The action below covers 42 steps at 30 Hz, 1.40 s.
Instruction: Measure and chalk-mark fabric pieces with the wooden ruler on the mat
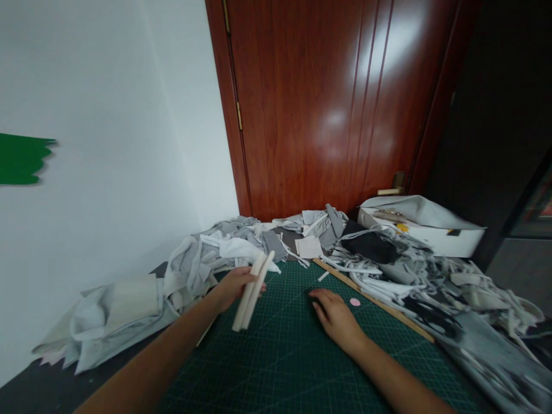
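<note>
My left hand [235,286] is closed round a pair of long cream strips [249,299], which look like fabric. They tilt up to the right, raised above the green cutting mat [276,368]. My right hand [335,317] rests on or just over the mat with fingers loosely bent and thumb apart; I see nothing held in it. A dark patch at its fingertips is too blurred to name. Near that hand lie a pink round piece [355,302] and a small white strip [323,276]. A wooden ruler [379,305] runs slantwise along the mat's right side.
Grey and white fabric scraps [190,264] are heaped along the left and back. More scraps [388,276] pile up on the right, with black-handled scissors [433,319] among them. A white box [448,238] stands at the back right, before a wooden door [302,115].
</note>
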Each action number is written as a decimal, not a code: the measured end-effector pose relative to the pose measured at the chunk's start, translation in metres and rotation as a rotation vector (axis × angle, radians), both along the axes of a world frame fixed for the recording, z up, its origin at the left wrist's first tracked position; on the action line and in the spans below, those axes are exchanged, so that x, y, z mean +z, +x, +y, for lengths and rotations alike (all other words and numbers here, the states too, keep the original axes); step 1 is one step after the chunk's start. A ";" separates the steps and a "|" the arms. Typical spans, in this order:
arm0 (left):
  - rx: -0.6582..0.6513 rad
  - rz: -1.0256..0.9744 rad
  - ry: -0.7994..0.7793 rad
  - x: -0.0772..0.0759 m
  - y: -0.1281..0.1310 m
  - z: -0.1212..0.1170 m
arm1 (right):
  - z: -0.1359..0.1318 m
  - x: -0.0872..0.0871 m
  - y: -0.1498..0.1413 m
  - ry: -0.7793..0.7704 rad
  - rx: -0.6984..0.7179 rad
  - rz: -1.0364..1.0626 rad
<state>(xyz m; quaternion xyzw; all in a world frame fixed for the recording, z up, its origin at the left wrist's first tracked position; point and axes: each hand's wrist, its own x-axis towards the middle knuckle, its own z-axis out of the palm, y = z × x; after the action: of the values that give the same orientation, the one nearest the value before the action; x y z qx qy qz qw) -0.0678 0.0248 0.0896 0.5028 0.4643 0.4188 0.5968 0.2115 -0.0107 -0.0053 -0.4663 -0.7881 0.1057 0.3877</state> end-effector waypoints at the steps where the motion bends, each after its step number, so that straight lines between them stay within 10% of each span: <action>1: -0.048 -0.016 -0.004 -0.008 0.019 -0.004 | -0.003 0.002 -0.002 -0.005 0.012 0.062; 10: -0.047 -0.171 0.041 -0.072 0.123 -0.031 | -0.012 0.005 -0.019 -0.191 -0.009 0.543; 28: -0.102 -0.134 0.115 -0.074 0.105 -0.022 | -0.001 -0.005 -0.013 -0.324 -0.039 0.665; 35: 0.194 -0.122 0.071 -0.085 0.075 0.001 | 0.008 -0.010 0.005 -0.373 -0.065 0.707; 42: -0.022 -0.077 0.167 -0.084 0.088 -0.006 | 0.010 -0.014 0.003 -0.203 -0.259 0.598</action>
<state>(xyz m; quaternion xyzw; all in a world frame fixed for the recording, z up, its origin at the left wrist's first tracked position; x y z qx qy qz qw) 0.0207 0.0185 0.0052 0.5395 0.3990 0.4685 0.5746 0.2142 -0.0004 -0.0192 -0.5472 -0.5592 0.2653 0.5634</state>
